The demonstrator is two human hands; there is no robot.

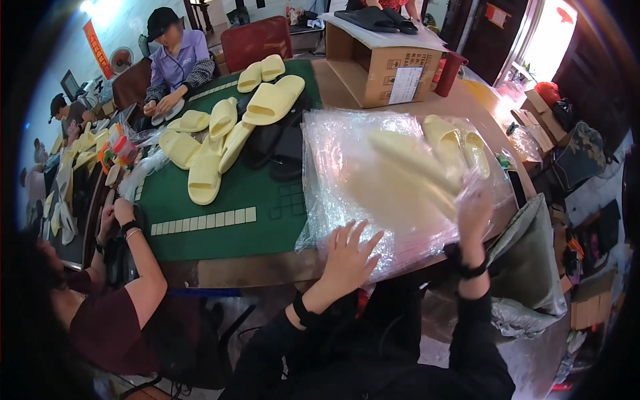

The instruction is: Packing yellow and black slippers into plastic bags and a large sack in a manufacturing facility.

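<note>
My right hand [475, 210] is closed on the gathered end of a clear plastic bag [472, 187]. Pale yellow slippers [407, 170], smeared by motion, extend left from that hand and seem to be inside the bag. My left hand [349, 257] is open, fingers spread, at the near edge of a stack of clear plastic bags [333, 153]. Beyond my right hand, another pair of pale yellow slippers [443, 140] lies in clear plastic on the stack's right side.
Several loose yellow slippers [205, 173] and black slippers [288, 150] lie on a green mat [273, 230]. An opened cardboard box [373, 73] stands at the back, black slippers on top. People work at the left and far side. A grey sack [530, 267] hangs at the right edge.
</note>
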